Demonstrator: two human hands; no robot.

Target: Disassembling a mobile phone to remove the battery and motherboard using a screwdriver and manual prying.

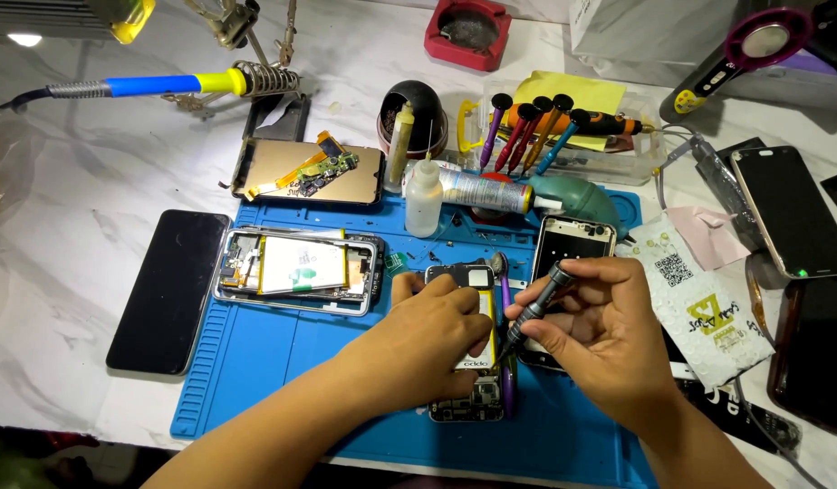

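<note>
black phone: lies face up on the white counter, just beside the left edge of the blue mat; untouched
opened phone with battery: back cover is off, the frame lies on the mat with its white battery and boards exposed; no hand is on it, so it looks parked part-way through
screen panel with flex cables: lies above the mat's top edge, orange ribbons on top, apart from any phone body
white squeeze bottle: stands upright at the top of the mat, just in front of a lying tube
left hand: grip pressed flat on the small opened phone, fingers together over its battery, holding it down on the mat
small opened phone: in the middle of the mat, back off, lower board showing below the hand; already opened, not reassembled
right hand: grip clamped on a dark precision screwdriver, tip angled down to the right edge of the small opened phone
progress: judged mid-way; covers are off, screw work on the inner parts is in hand, and closing up is left
framed screen: lies just behind the right hand, partly hidden
screwdriver set: stands in a clear tray at the back
dark phone: far right on the counter, well apart
</note>
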